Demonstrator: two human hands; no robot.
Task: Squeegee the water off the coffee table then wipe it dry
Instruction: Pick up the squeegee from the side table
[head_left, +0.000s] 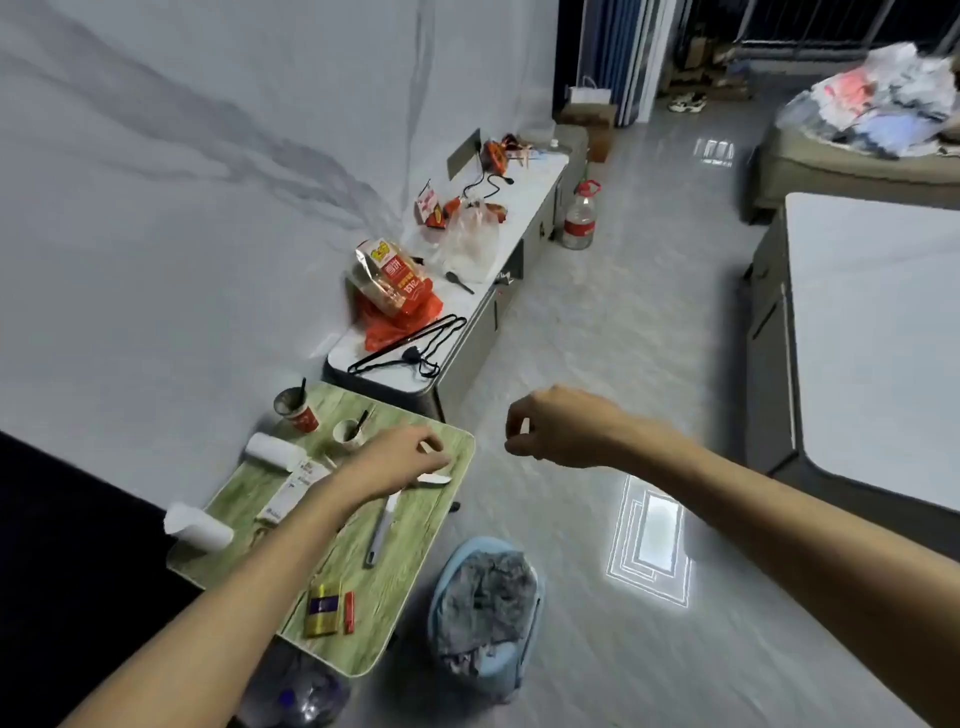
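Hands: left hand (400, 457) pinches the white end of the squeegee (382, 530); right hand (561, 428) hangs over the floor (597, 312), fingers loosely curled, nothing clearly held
Squeegee: flat on the green surface (363, 623), grey handle pointing back at the person; probably parked within reach, pickup looks barely begun
Coffee table: likely the white surface (872, 338) at right; well apart from both hands; water not discernible
Cloth: grey cloth (488, 597) in blue basket (467, 543) just beside the green surface; probably staged for drying
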